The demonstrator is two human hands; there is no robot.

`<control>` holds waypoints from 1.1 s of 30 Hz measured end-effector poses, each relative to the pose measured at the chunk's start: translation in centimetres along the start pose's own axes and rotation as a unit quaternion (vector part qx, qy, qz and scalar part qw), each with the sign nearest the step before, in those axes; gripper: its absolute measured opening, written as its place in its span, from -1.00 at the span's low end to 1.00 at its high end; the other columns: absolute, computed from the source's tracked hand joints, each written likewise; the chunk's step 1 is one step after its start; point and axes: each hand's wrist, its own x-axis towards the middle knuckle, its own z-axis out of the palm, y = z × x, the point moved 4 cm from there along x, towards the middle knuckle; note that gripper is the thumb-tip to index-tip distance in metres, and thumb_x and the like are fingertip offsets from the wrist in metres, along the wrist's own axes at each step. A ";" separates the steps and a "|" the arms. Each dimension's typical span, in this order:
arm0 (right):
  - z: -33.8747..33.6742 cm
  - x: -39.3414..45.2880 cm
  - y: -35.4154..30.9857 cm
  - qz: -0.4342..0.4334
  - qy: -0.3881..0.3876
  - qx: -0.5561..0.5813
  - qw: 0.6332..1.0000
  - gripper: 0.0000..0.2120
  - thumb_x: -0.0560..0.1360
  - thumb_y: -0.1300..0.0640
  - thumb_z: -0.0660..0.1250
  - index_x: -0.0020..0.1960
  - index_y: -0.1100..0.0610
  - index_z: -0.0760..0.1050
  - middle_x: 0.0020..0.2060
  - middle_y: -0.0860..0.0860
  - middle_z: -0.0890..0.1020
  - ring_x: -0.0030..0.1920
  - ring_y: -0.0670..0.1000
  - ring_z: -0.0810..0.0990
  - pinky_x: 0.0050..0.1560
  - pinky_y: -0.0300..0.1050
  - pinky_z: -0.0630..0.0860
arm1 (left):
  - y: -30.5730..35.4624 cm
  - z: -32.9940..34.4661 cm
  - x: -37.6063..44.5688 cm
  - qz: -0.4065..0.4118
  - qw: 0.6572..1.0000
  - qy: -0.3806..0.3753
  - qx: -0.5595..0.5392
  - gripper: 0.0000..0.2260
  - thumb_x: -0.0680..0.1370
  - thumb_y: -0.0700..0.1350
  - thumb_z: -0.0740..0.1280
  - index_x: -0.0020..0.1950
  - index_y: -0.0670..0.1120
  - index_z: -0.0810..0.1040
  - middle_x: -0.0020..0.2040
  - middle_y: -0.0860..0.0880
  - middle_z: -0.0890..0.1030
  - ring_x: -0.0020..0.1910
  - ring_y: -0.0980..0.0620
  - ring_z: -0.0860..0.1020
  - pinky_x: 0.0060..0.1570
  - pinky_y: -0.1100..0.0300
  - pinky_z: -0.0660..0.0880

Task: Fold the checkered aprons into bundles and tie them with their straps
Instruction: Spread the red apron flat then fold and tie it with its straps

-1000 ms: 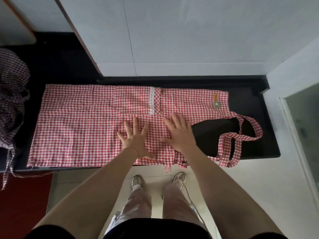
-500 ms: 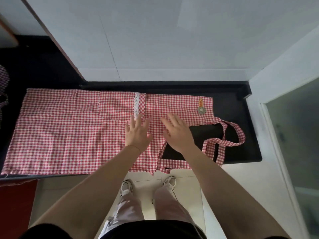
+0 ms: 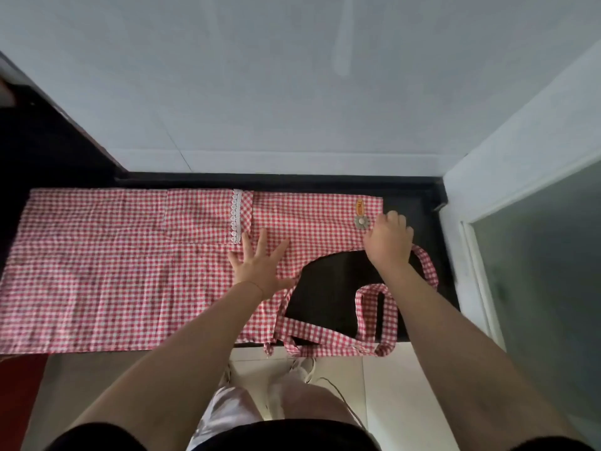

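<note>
Nearest, the straps (image 3: 338, 340) trail off the counter (image 3: 341, 288) edge, so gather them in first. The left hand (image 3: 260, 265) presses flat, fingers spread, pinning the apron (image 3: 113, 255). Farther out, the right hand (image 3: 388, 239) curls onto the bib corner; pull it taut and square before folding.

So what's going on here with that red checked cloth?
A person is laying out a red-and-white checkered apron on a dark counter to fold it. The left hand presses flat on the middle of the cloth, fingers spread. The right hand is at the bib's top corner, beside a small flower decoration; whether it grips the cloth is hard to tell. The straps lie loose in loops near the counter's front edge. Nothing is bundled or tied yet.
</note>
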 end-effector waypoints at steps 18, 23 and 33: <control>0.6 7.8 -4.1 0.002 -0.064 0.133 0.989 -0.85 0.65 0.23 0.20 0.16 0.23 0.49 0.25 0.18 0.44 -0.19 0.02 0.45 -0.18 -0.09 0.42 | 1.9 -0.5 -0.1 0.036 0.998 0.054 -0.013 -0.25 0.48 0.47 0.12 0.55 0.34 -0.16 0.63 0.05 -0.14 0.60 -0.20 -0.09 0.43 -0.40 0.05; -0.8 6.4 -6.5 -0.032 0.123 0.118 0.985 -0.73 0.57 0.27 0.26 0.26 0.28 0.43 0.19 0.25 0.50 0.04 0.16 0.56 -0.04 0.01 0.58 | 0.1 -4.2 1.2 -0.055 0.955 0.263 -0.125 -0.50 0.62 0.01 0.12 0.56 0.09 0.11 0.56 -0.08 0.21 0.49 -0.12 0.27 0.43 -0.19 0.29; 7.7 1.1 -8.3 -0.230 -0.092 0.028 0.969 -0.43 0.66 -0.23 -0.29 0.62 -0.09 -0.23 0.60 -0.04 -0.22 0.59 0.04 -0.27 0.57 0.17 -0.21 | -2.3 -1.3 5.1 -0.061 0.996 0.057 -0.021 -0.22 0.48 0.51 -0.06 0.55 0.27 -0.36 0.58 -0.02 -0.39 0.55 -0.22 -0.33 0.43 -0.42 -0.20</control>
